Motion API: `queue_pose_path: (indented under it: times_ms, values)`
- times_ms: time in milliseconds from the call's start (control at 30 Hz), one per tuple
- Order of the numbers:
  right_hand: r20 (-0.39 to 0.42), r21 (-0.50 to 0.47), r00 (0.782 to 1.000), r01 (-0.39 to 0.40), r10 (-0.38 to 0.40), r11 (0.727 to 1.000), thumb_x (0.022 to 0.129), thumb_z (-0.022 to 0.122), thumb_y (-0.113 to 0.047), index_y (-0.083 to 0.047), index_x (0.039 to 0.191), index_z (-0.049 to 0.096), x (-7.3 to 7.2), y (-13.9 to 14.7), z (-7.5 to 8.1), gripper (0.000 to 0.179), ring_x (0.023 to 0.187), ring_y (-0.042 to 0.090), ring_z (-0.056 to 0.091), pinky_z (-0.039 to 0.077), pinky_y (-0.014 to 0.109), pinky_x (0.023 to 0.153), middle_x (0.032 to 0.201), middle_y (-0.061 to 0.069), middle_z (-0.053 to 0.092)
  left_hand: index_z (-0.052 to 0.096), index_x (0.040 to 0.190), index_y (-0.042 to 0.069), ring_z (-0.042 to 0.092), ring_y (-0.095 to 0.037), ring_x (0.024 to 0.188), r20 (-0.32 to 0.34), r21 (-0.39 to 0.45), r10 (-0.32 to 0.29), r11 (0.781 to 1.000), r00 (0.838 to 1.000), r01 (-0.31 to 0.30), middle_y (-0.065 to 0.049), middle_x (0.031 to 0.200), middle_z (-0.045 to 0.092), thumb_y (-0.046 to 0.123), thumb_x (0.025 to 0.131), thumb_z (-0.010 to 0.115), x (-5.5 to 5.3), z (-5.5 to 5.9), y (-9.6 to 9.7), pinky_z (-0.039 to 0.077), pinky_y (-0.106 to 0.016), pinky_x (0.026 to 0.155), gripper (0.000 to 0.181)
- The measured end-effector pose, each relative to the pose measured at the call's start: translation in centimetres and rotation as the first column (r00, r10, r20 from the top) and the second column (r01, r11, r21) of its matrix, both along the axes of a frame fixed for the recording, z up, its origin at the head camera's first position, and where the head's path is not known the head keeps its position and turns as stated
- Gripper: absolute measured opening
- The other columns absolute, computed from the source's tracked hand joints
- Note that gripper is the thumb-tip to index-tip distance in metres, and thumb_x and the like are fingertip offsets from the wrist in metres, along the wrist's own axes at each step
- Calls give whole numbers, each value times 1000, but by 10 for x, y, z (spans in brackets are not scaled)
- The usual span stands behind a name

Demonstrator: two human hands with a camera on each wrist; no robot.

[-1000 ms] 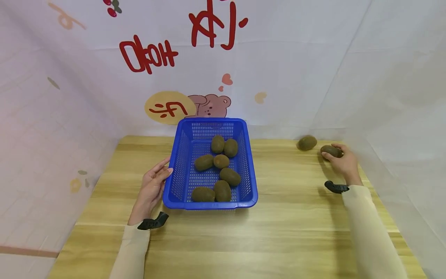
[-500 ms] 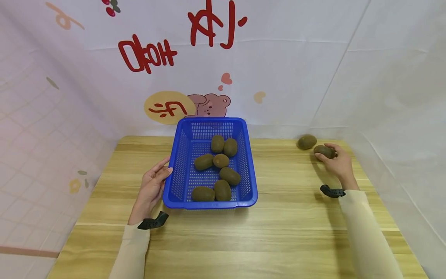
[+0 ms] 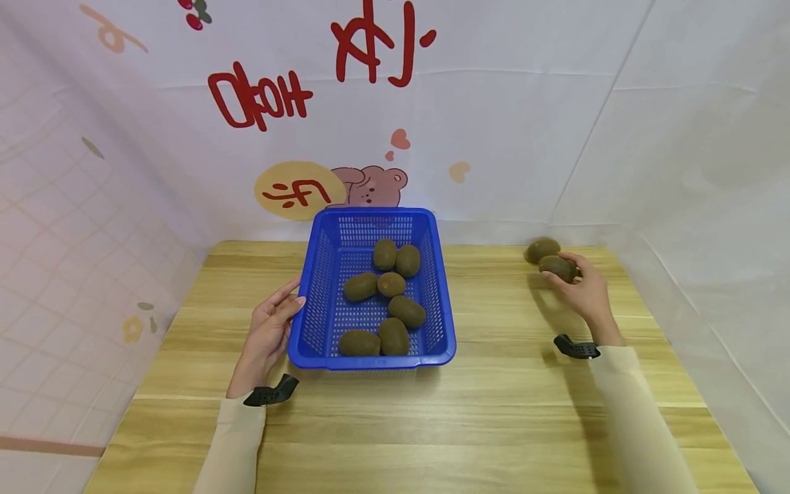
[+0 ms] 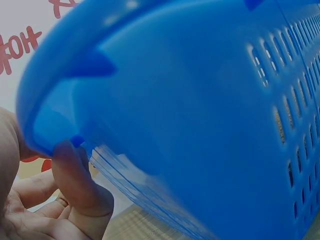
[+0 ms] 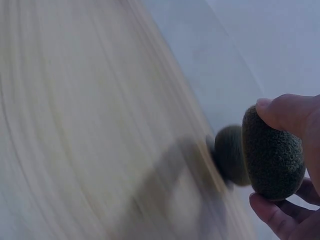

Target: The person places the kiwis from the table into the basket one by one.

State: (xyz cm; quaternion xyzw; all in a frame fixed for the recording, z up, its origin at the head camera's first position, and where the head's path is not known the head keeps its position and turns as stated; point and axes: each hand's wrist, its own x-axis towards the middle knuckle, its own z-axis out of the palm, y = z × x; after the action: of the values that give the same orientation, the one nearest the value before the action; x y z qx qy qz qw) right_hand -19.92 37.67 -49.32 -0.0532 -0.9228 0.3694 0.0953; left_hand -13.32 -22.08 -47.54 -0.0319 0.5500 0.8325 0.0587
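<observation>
A blue plastic basket (image 3: 315, 302) stands on the table with several brown kiwis in it, one of them a kiwi (image 3: 407, 312) near its right wall. My left hand (image 3: 269, 329) grips the basket's left rim, thumb on top; the left wrist view shows a finger (image 4: 75, 175) curled at that rim. My right hand (image 3: 586, 291) holds a kiwi (image 3: 557, 268) between thumb and fingers, and in the right wrist view this kiwi (image 5: 272, 155) hangs above the table. Just behind it, partly covered, lies another kiwi (image 3: 542, 248) by the back wall.
The wooden table (image 3: 494, 412) is closed in by white cloth (image 3: 512, 123) at the back and both sides. Red characters and a pink bear are printed on the back cloth. A black wrist camera mount (image 3: 577, 347) sits at the right cuff, with a matching one on the left.
My right hand has carried its kiwi leftward, so that it now overlaps the other kiwi in the head view. My left hand and the basket have stayed put.
</observation>
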Motion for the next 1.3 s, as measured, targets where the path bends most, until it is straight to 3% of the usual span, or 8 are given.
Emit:
queue_pose_path:
  times_ms: [200, 333, 433, 500, 867, 1100, 1300]
  values:
    - [-18, -12, 1000, -26, 26, 1000, 94, 72, -47, -12, 149, 52, 5, -18, 4, 68, 123, 46, 58, 47, 16, 80, 153, 25, 47, 35, 157, -2, 73, -7, 86, 13, -30, 12, 999, 1000, -12, 2, 98, 65, 3, 101, 62, 1, 0, -1, 64, -25, 79, 63]
    - [-18, -42, 999, -34, 33, 999, 94, 72, -47, -15, 150, 51, 8, -30, 10, 68, 126, 47, 56, 56, 38, 90, 157, 23, 44, 36, 157, -1, 72, -6, 86, 20, -65, 21, 998, 1000, -20, 4, 97, 64, 2, 102, 60, 1, -1, -2, 64, -24, 79, 59]
    - [-26, -62, 999, -49, 47, 997, 95, 72, -45, -14, 151, 50, 10, -39, 15, 68, 129, 49, 54, 55, 56, 97, 157, 24, 44, 36, 157, 0, 72, -7, 86, 19, -68, 22, 997, 1000, -21, 4, 98, 63, 2, 103, 59, 1, -1, -2, 64, -24, 80, 59]
    - [-36, -72, 997, -64, 61, 995, 95, 73, -44, -13, 151, 50, 11, -44, 18, 67, 129, 49, 53, 53, 61, 100, 156, 24, 44, 36, 157, 0, 72, -7, 87, 16, -61, 20, 998, 1000, -19, 3, 99, 64, 2, 102, 60, 0, -1, -2, 64, -25, 80, 60]
    - [-122, -76, 982, -152, 142, 985, 93, 78, -32, -11, 147, 55, 14, -75, 31, 62, 129, 41, 53, 53, 59, 102, 149, 19, 50, 34, 157, -2, 74, -10, 89, 3, -8, 7, 1000, 1000, -7, 0, 101, 65, 4, 100, 65, -1, -3, -1, 64, -26, 79, 66]
    - [-197, -50, 958, -221, 208, 974, 93, 78, -26, -10, 146, 56, 17, -95, 42, 59, 123, 41, 57, 53, 59, 100, 143, 19, 55, 34, 157, -2, 75, -10, 87, 0, -37, 7, 999, 1000, -7, 0, 101, 66, 6, 100, 66, -1, -2, -1, 64, -25, 76, 65]
    - [-244, -36, 939, -259, 243, 965, 91, 81, -22, -17, 144, 59, 19, -112, 50, 58, 119, 32, 59, 55, 54, 96, 140, 13, 60, 35, 157, -1, 74, -8, 86, 7, -36, 10, 999, 1000, -9, 1, 100, 66, 5, 100, 66, -1, -2, -1, 64, -28, 79, 65]
